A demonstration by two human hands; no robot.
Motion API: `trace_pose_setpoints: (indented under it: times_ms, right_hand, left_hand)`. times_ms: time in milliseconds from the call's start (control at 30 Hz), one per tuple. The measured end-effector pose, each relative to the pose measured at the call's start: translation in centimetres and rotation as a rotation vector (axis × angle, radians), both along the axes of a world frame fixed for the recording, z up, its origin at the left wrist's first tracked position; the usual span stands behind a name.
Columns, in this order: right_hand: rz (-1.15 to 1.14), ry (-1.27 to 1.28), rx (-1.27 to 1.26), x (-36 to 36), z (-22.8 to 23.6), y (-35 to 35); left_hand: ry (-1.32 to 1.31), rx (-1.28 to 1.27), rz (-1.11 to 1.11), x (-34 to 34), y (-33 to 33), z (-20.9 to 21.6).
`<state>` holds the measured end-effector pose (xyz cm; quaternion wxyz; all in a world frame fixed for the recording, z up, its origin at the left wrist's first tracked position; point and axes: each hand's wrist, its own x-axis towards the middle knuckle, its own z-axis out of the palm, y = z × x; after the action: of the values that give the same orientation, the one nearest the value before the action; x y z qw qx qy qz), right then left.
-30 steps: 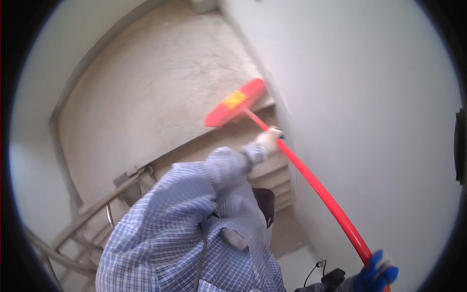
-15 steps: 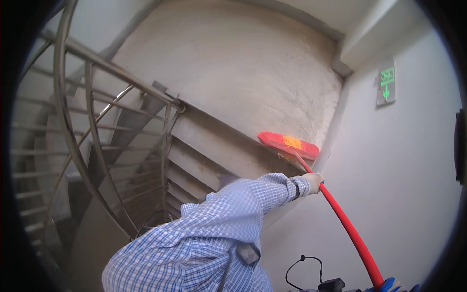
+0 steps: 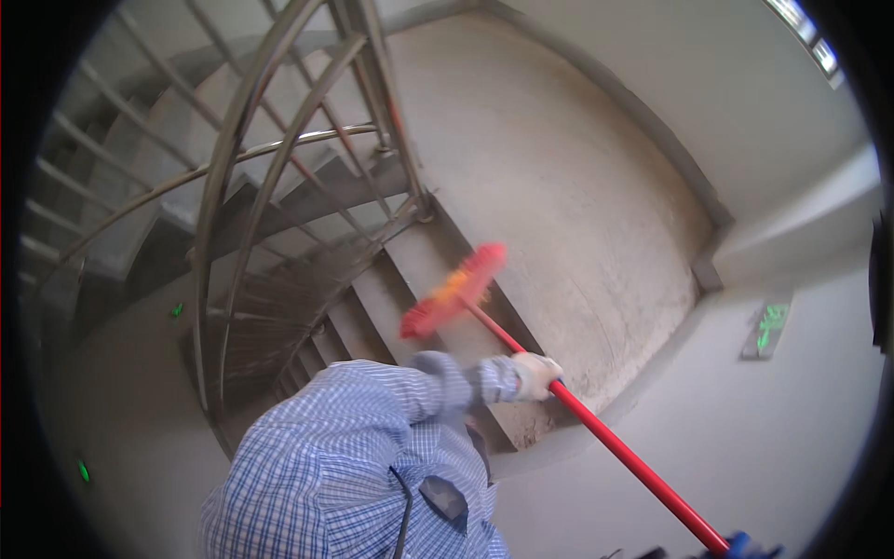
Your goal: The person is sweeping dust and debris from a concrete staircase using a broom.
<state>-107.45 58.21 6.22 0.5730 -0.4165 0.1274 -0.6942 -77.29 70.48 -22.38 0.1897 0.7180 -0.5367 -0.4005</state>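
A broom with a red and yellow bristle head (image 3: 454, 291) and a long red handle hangs over the stair steps, its head blurred by motion. My left hand (image 3: 535, 375), in a pale work glove under a blue checked sleeve, is closed round the handle a short way below the head. At the bottom right edge, my right hand (image 3: 742, 547), in a blue glove and mostly cut off, is at the far end of the handle. Grey concrete steps (image 3: 430, 321) lie under the bristles. I cannot tell whether the bristles touch a step.
A metal railing (image 3: 265, 186) curves along the left side of the steps. Beyond the top step lies the concrete landing (image 3: 568, 177). The pale wall (image 3: 670, 438) rises close on the right, with a green exit sign (image 3: 767, 328). Loose dirt (image 3: 535, 424) lies near the step's right end.
The broom head has swung left, away from the right wall and landing edge, and turned at a slant over the steps. My left hand has moved left and nearer. The view has turned.
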Motion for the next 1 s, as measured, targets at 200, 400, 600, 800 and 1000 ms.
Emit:
trace_pose_setpoints:
  times_ms: [200, 400, 600, 800, 1000]
  right_hand:
    - [0.588, 0.977, 0.131, 23.0, -21.5, 16.6]
    - [0.040, 0.998, 0.218, 20.4, -14.2, 13.5]
    - [0.783, 0.417, -0.117, 24.2, -8.0, 9.1]
    - [0.586, 0.903, -0.042, 28.3, -15.2, 15.4]
    - [0.249, 0.757, -0.057, 25.3, -5.7, 13.6]
  left_hand:
    - [-0.050, -0.118, 0.772, 13.1, 16.1, -16.3]
    - [-0.017, -0.259, 0.556, 5.1, 8.3, -10.4]
    - [0.034, -0.124, 0.315, 11.2, 8.9, -0.3]
    - [0.358, -0.236, 1.069, 16.6, 12.2, -14.8]
    - [0.305, -0.043, 0.306, 4.1, 5.9, -4.5]
